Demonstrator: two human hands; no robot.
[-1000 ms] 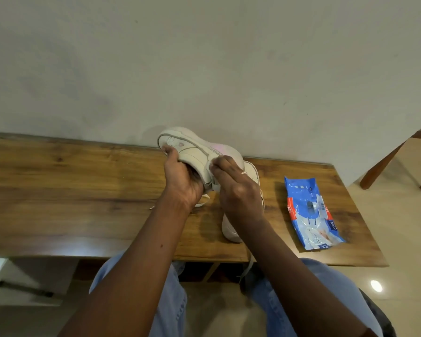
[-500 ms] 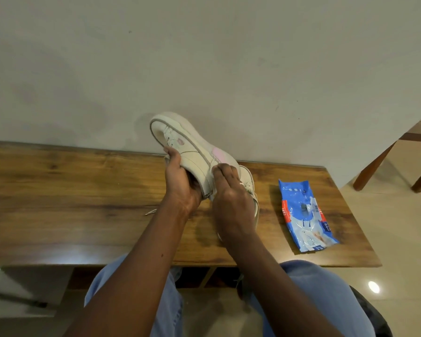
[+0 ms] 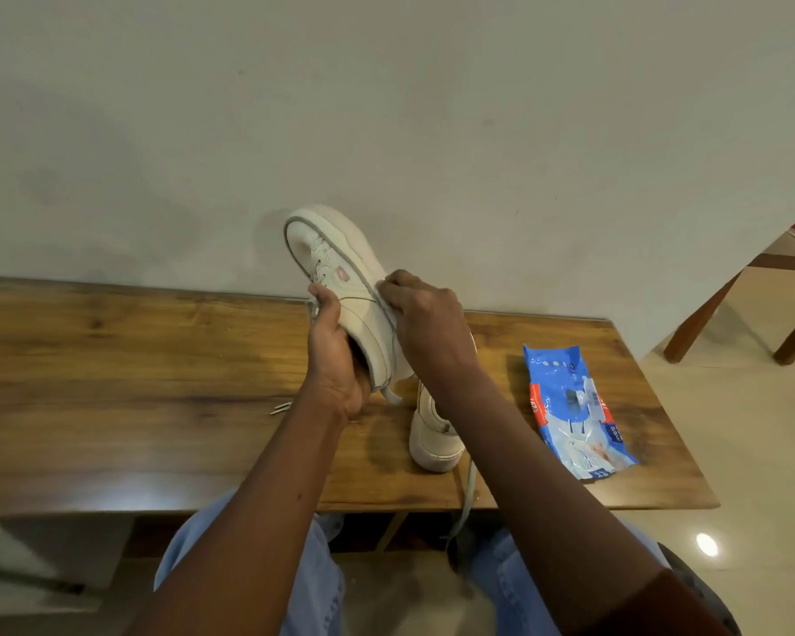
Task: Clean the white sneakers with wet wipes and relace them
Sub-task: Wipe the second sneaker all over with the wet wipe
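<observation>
Wiping step, I judge. Left hand (image 3: 336,360) fingers clasp raised sneaker (image 3: 340,263) above worktop (image 3: 111,360). Right hand (image 3: 425,314) fingers curl on its sole edge; wipe hidden. Next: rub along sole.

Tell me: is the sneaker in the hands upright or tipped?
Tipped: the left hand holds the sneaker toe up, sole turned toward the right hand.

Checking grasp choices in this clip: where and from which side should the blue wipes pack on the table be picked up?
Probably across its narrow width near the middle, from above with the right hand, once free. The wipes pack lies flat on the table, long axis running away from the person, both long edges clear.
</observation>
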